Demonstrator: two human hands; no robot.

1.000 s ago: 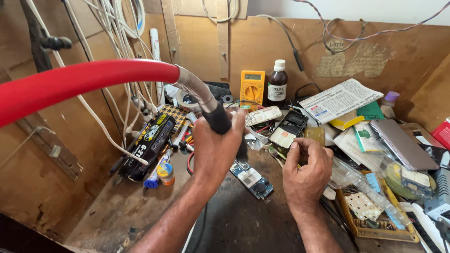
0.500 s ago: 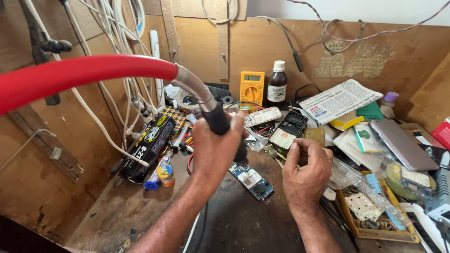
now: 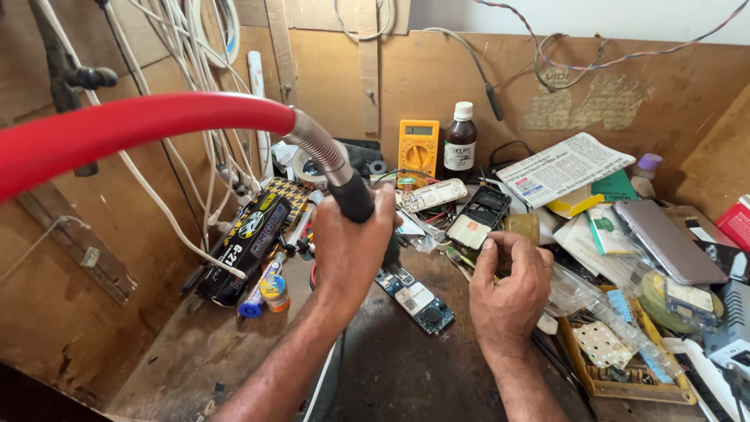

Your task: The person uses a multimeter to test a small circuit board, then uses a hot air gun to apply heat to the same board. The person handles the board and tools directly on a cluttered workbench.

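Hose point(image 3: 141, 129) in red ran from the desk's left edge to a black handle point(image 3: 355, 199), which the left hand point(image 3: 351, 250) gripped with fingers closed around it. Below, between both hands, lay a circuit board point(image 3: 414, 299). The right hand point(image 3: 509, 283) stayed curled; what it pinched, I cannot tell.

This is a small electronics repair workshop, a cramped plywood-walled bench point(image 3: 234, 344) crowded with tools and phone parts. A yellow multimeter point(image 3: 418, 147) leans against the back wall; just right of it stands a dark bottle point(image 3: 460, 138), below it lie a bare circuit board point(image 3: 414, 299) and opened phone shells point(image 3: 478, 219), and to its left white cables point(image 3: 187, 101) hang down the wall. Farther right of the multimeter sit a folded newspaper point(image 3: 564, 166) and a tray of small parts point(image 3: 625, 355).
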